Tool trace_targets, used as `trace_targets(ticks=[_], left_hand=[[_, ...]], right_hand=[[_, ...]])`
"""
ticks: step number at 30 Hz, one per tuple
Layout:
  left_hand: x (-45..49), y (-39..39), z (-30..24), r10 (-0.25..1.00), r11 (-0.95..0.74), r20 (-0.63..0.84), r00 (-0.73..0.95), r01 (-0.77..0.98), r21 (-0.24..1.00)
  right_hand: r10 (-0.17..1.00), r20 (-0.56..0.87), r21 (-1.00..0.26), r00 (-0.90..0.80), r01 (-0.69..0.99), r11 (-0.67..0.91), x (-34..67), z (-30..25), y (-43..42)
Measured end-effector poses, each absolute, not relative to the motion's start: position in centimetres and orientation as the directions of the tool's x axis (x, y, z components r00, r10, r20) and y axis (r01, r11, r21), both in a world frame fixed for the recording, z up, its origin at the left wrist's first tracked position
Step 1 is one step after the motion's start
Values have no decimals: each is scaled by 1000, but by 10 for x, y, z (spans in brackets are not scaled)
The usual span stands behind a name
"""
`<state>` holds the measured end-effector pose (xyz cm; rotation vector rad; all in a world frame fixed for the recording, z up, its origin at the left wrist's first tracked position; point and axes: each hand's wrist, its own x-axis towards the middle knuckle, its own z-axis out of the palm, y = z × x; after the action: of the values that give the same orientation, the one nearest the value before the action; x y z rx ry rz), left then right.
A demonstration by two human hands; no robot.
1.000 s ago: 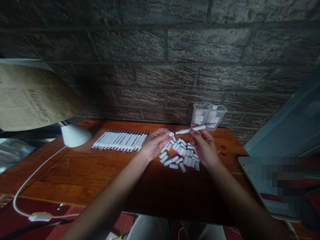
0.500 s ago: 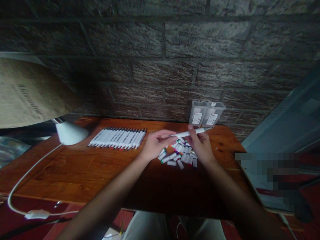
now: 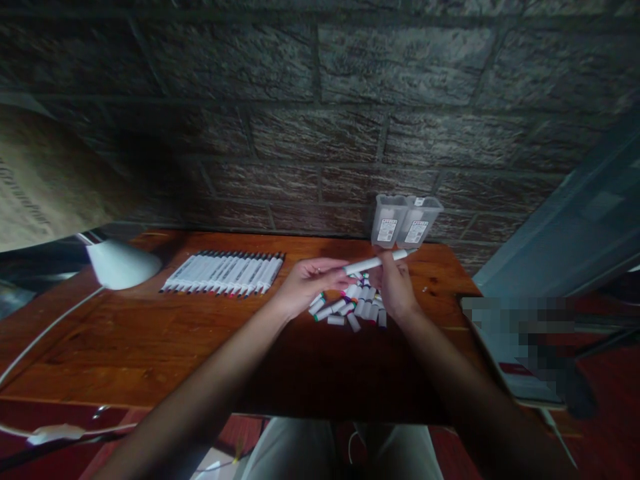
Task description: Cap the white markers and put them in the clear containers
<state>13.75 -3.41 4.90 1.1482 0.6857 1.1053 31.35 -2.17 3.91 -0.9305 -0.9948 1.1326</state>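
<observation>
A white marker point(image 3: 371, 265) is held slantwise above the table between my two hands. My left hand point(image 3: 306, 283) pinches its left end. Around its right half my right hand point(image 3: 396, 283) is closed, and a grey tip shows beyond the fingers. Beneath the hands lies a loose heap of white marker caps point(image 3: 345, 308) with coloured bands, partly hidden by the fingers. To the left, several white markers point(image 3: 225, 273) lie side by side in a neat row, their dark ends toward the wall.
Two clear plastic cases point(image 3: 407, 223) with labels stand against the brick wall point(image 3: 320, 133). At the left is a lamp with a white base point(image 3: 120, 263) and a cable. The wooden table point(image 3: 150, 347) ends at a front edge above my legs.
The view has turned slightly, so the table scene sits a little further left. Both hands still hold the marker, and the row and the heap look the same.
</observation>
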Motion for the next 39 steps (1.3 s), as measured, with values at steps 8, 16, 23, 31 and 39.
trace_targets(ticks=[8, 16, 23, 31, 39], left_hand=[[133, -35, 52, 849, 204, 1, 528, -331, 921], [137, -36, 44, 844, 80, 94, 528, -297, 951], [142, -38, 40, 877, 33, 99, 471, -265, 964], [141, -36, 31, 899, 39, 79, 430, -260, 965], [136, -23, 47, 960, -55, 142, 239, -337, 940]], right_hand=[[992, 123, -912, -37, -398, 99, 311, 42, -24], [984, 113, -907, -136, -419, 46, 308, 44, -30], [988, 153, -890, -8, -437, 134, 307, 41, -30], [987, 149, -929, 54, -333, 158, 310, 31, -25], [991, 136, -981, 3, -136, 135, 306, 43, -36]])
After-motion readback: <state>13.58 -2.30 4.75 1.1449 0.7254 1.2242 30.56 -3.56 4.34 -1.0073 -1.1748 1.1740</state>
